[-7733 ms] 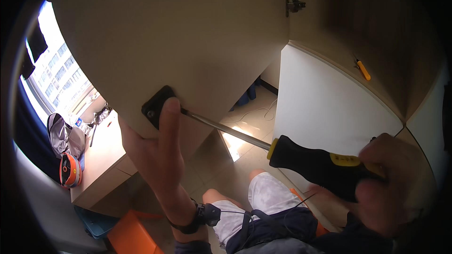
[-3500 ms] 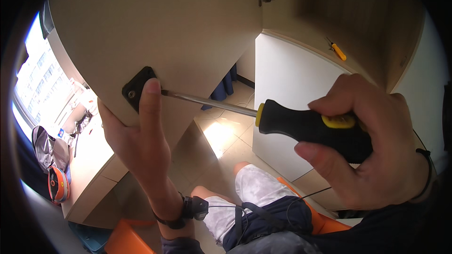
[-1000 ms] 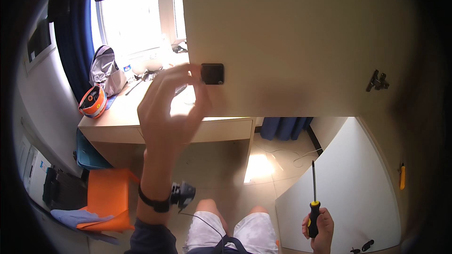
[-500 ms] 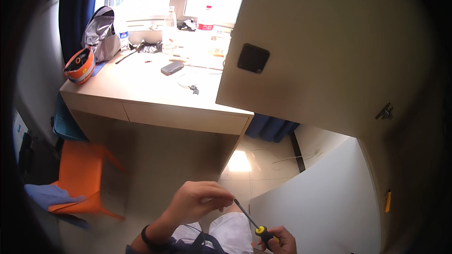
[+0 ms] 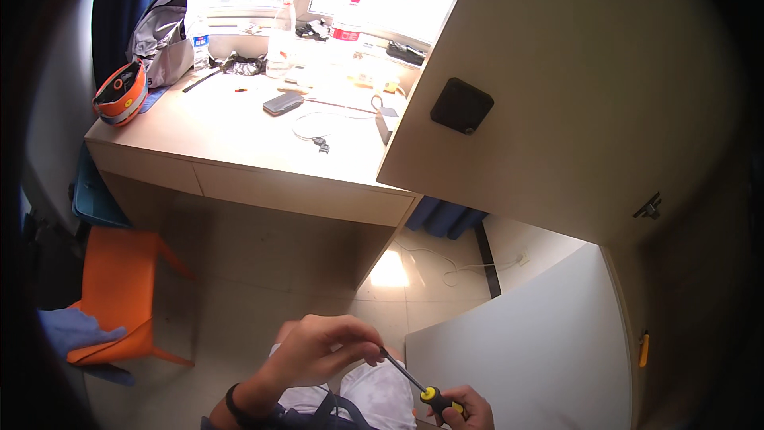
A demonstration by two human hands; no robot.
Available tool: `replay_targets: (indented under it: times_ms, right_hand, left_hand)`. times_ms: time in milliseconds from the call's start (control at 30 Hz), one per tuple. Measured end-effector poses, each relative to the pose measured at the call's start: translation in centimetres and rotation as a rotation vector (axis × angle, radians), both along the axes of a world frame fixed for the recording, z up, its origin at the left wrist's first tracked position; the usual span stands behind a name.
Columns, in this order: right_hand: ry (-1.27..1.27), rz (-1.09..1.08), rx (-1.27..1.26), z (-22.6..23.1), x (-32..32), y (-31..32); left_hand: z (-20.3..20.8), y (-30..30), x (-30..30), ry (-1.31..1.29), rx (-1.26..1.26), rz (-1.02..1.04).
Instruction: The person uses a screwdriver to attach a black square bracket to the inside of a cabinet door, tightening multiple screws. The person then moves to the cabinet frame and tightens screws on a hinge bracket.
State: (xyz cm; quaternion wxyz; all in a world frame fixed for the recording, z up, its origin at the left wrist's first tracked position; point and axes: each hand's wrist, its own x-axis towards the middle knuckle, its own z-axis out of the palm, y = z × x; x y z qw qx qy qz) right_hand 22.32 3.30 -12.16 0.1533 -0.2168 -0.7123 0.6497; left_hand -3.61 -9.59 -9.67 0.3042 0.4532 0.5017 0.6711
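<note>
My right hand (image 5: 469, 410) is closed around the black and yellow handle of a screwdriver (image 5: 405, 372), low in the view. Its metal shaft points up and to the left, toward my left hand (image 5: 330, 348). The fingers of my left hand are pinched together at the screwdriver's dark tip. Whatever lies between those fingertips, if anything, is too small to make out. Both hands are above my lap, in front of the white shorts (image 5: 374, 394). A dark band (image 5: 233, 406) circles my left wrist.
An open cabinet door (image 5: 549, 111) hangs at upper right, above a lower pale door panel (image 5: 525, 334). Ahead stands a desk (image 5: 231, 127) with bottles, a dark case (image 5: 283, 103) and a cable. An orange chair (image 5: 119, 287) is at left; a yellow cutter (image 5: 644, 348) lies far right.
The view has shifted slightly, and more of the desk's right side shows beside the upper door. Both hands keep their hold, with the left fingers still at the screwdriver tip.
</note>
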Motion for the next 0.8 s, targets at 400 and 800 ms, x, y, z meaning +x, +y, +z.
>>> replay_targets:
  times_ms: [400,800]
  right_hand:
    - [-0.061,-0.049,0.404,3.1,-0.6,0.9]
    - [0.178,-0.234,0.463,4.0,-1.4,0.2]
  left_hand:
    - [2.5,-0.1,-2.9,0.422,-0.111,-0.097]
    - [5.8,2.0,-2.3,0.444,0.075,-0.129]
